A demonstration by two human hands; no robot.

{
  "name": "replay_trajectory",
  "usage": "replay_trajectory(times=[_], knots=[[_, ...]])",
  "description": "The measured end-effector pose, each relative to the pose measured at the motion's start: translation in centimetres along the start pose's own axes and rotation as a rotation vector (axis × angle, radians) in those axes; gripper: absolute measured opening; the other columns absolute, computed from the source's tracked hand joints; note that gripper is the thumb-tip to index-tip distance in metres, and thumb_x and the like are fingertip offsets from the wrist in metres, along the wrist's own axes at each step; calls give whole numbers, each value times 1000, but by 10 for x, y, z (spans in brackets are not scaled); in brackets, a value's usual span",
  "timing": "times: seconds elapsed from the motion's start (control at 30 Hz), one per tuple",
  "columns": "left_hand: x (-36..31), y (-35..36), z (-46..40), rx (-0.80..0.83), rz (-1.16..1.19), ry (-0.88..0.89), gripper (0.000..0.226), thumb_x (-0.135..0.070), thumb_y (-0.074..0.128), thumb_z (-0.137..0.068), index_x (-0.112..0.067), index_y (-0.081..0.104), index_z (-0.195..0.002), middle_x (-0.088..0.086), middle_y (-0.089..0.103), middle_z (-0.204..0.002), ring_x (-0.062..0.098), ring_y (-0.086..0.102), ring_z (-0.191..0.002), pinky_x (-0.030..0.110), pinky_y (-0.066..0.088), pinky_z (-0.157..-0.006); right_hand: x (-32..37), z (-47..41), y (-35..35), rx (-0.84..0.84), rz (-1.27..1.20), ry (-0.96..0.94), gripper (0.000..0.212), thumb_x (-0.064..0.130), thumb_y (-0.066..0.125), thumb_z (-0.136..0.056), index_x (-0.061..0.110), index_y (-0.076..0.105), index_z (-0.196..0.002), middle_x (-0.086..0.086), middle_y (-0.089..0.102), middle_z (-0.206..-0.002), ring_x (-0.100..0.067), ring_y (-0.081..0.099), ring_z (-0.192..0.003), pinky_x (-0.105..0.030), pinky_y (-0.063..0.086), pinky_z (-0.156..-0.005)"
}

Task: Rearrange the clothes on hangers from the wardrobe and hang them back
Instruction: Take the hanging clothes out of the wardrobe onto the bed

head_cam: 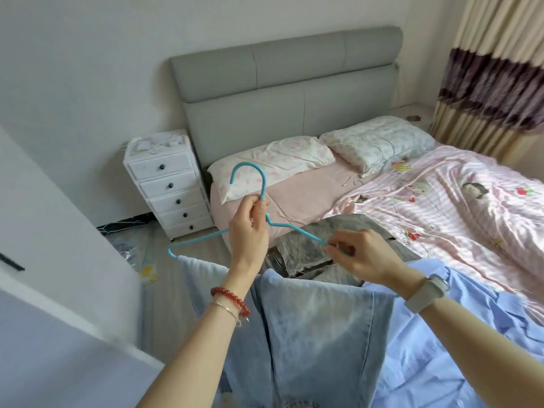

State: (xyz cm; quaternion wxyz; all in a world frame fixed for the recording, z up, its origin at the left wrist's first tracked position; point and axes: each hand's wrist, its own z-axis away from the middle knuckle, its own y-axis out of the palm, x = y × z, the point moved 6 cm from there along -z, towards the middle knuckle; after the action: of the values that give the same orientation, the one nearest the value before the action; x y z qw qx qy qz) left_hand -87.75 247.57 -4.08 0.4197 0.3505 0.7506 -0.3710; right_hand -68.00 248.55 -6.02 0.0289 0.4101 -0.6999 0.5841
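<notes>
A turquoise wire hanger (249,171) is held up over the bed's near corner. My left hand (250,228) grips its neck just under the hook. My right hand (357,256) pinches the hanger's right shoulder wire. Light blue jeans (312,334) hang folded over the hanger's bottom bar and drop toward the lower edge of the view. A grey garment (306,251) lies on the bed behind the hanger. A light blue shirt (435,348) lies on the bed at the lower right.
The bed (441,201) has a pink striped quilt, two pillows and a grey headboard (282,92). A white drawer unit (169,184) stands left of it. A white wardrobe panel (53,275) fills the left. Plastic bags and wires litter the floor (138,251). Curtains (494,78) hang at right.
</notes>
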Motion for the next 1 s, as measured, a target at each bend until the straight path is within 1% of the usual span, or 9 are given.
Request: replay_trajectory(times=[0.1,0.23,0.4,0.5,0.57,0.63,0.7,0.8,1.0], knots=[[15,0,-20,35,2,-1,19,-12,44,-96,-3,60,-96,-3,59,-76,2,54,-69,9,40,-62,12,-12,11,-21,38,-14,21,31,51,-78,18,66,-84,19,43,-49,-7,39,-54,-20,32,-53],[23,-6,-50,67,13,40,19,-11,44,-96,-3,61,-95,-5,60,-77,7,55,-71,17,43,-67,40,-41,31,-83,118,-32,27,28,49,-83,13,65,-98,-3,67,-70,-27,60,-62,-24,35,-55],[15,-10,-91,34,56,86,19,-10,44,-96,-4,62,-93,-12,57,-73,12,56,-71,21,45,-67,55,-74,29,-176,54,35,23,25,50,-91,13,65,-104,-6,66,-66,-31,58,-61,-33,40,-54],[-4,10,-110,40,87,138,21,-14,47,-95,-1,64,-94,-11,58,-69,-1,55,-64,13,43,-64,45,-84,12,-244,2,96,19,21,52,-92,10,65,-102,3,55,-56,-23,48,-51,-32,36,-52],[-22,33,-120,37,81,203,27,-23,47,-92,-5,66,-94,-9,61,-71,-3,57,-64,24,48,-78,27,-87,-4,-314,-35,156,17,20,53,-91,9,65,-98,10,46,-51,-17,42,-50,-32,34,-51],[-38,64,-128,51,24,254,32,-30,44,-89,-11,68,-95,-10,65,-75,6,63,-74,47,38,-98,1,-87,-21,-380,-49,220,16,19,55,-91,8,66,-96,14,41,-48,-16,39,-49,-29,30,-52],[-50,103,-132,81,-55,305,35,-30,42,-88,-14,68,-103,-5,70,-91,19,64,-94,56,28,-102,-30,-83,-39,-439,-56,279,15,17,56,-90,6,66,-94,15,39,-47,-13,36,-47,-28,28,-53],[-56,169,-131,207,-54,344,44,-30,40,-87,-15,58,-124,1,62,-122,21,53,-118,57,28,-103,-83,-75,-67,-512,-56,333,16,15,55,-91,3,66,-91,15,40,-49,-13,35,-45,-28,28,-53],[8,310,-97,515,-263,264,58,-40,38,-87,-14,39,-139,10,34,-147,24,27,-137,55,24,-108,-234,-70,-111,-556,20,508,19,17,52,-92,3,65,-91,2,43,-51,-21,39,-51,-35,33,-54]])
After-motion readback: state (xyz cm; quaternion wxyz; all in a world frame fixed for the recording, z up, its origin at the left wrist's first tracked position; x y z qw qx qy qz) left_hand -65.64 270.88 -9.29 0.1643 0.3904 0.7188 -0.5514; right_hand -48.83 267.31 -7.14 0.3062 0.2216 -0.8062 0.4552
